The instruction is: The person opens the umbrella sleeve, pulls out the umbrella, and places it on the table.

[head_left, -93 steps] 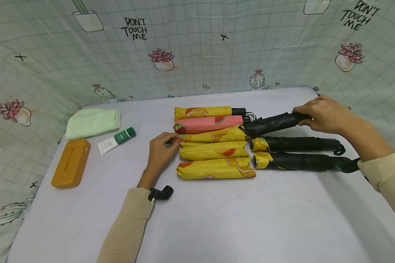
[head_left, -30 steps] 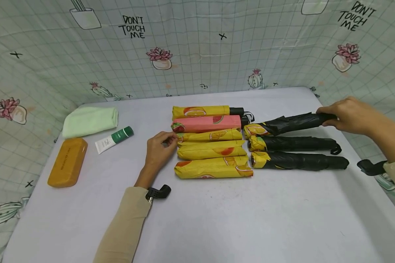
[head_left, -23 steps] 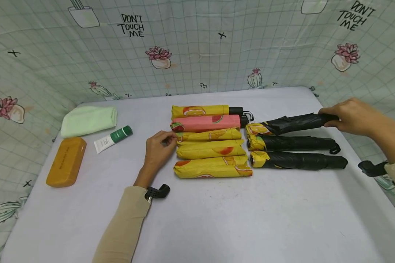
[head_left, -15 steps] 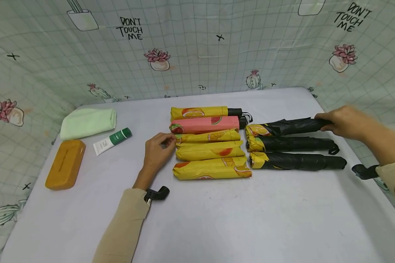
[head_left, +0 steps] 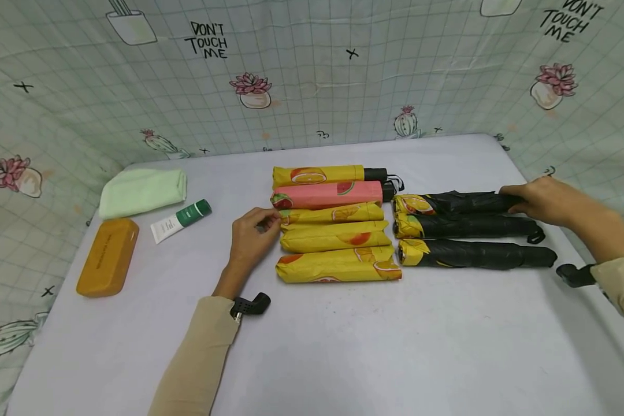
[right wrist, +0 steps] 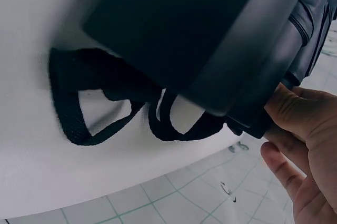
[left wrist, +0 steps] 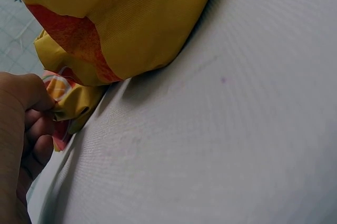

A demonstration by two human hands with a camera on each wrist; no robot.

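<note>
My left hand (head_left: pixel 255 237) pinches the left end of a thin yellow, fruit-printed umbrella sleeve (head_left: pixel 338 214); the left wrist view shows its crumpled fabric (left wrist: pixel 79 108) at thumb and finger. Two more yellow sleeves, a middle one (head_left: pixel 333 237) and a near one (head_left: pixel 338 266), lie in front of it. On the right, my right hand (head_left: pixel 546 199) holds the handle end of the farthest black folded umbrella (head_left: pixel 463 203). That umbrella lies against a second black umbrella (head_left: pixel 473 226), with a third (head_left: pixel 483 254) nearer. Wrist straps (right wrist: pixel 79 113) hang by the handles in the right wrist view.
Behind the sleeves lie a yellow umbrella (head_left: pixel 319 175) and a pink umbrella (head_left: pixel 327 195), both with black handles. To the left are a green-capped tube (head_left: pixel 182 221), a folded pale green cloth (head_left: pixel 144 192) and an orange-brown case (head_left: pixel 108 257). A printed curtain (head_left: pixel 317 75) borders the white table.
My right hand has drawn the black umbrella rightward out from the yellow sleeve's end, then lowered it beside the other two black ones. My left hand has kept its pinch on the sleeve.
</note>
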